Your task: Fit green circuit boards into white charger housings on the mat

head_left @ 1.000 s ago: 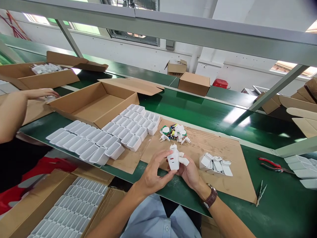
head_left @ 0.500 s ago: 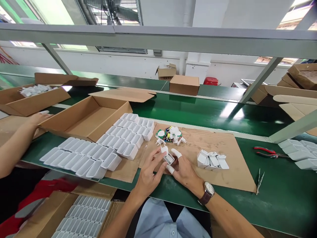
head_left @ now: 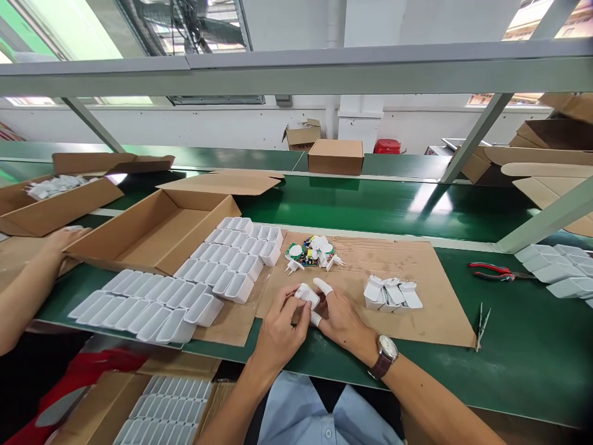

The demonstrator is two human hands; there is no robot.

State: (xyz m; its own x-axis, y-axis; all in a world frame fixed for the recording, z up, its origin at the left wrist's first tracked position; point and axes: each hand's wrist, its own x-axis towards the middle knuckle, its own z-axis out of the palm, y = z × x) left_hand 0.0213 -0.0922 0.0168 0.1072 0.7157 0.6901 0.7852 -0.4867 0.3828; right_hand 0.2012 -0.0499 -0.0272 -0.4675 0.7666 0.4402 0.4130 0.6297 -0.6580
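A small white plastic charger casing (head_left: 307, 295) is held between my two hands just above the cardboard's front edge. My left hand (head_left: 283, 322) pinches it from the left with thumb and fingers. From the right, my right hand (head_left: 343, 316) grips it; white finger cots cover its thumb and index finger. Beyond my hands lies a pile of circuit boards (head_left: 311, 252) with white parts, and a white plug piece (head_left: 293, 266) beside it. To the right, white casing parts (head_left: 393, 293) are grouped on the cardboard sheet (head_left: 440, 309).
Rows of open white casings (head_left: 152, 303) stand at left, beside an open carton (head_left: 152, 232). A co-worker's arm (head_left: 32, 284) reaches in at far left. Red-handled pliers (head_left: 500, 272) and tweezers (head_left: 482, 326) lie right. Casings fill a box (head_left: 162, 411) below the bench edge.
The white plug piece, held over the open casing before, now appears seated on it, and the casing's cavity no longer shows. Both hands stay around it. The camera view has shifted slightly.
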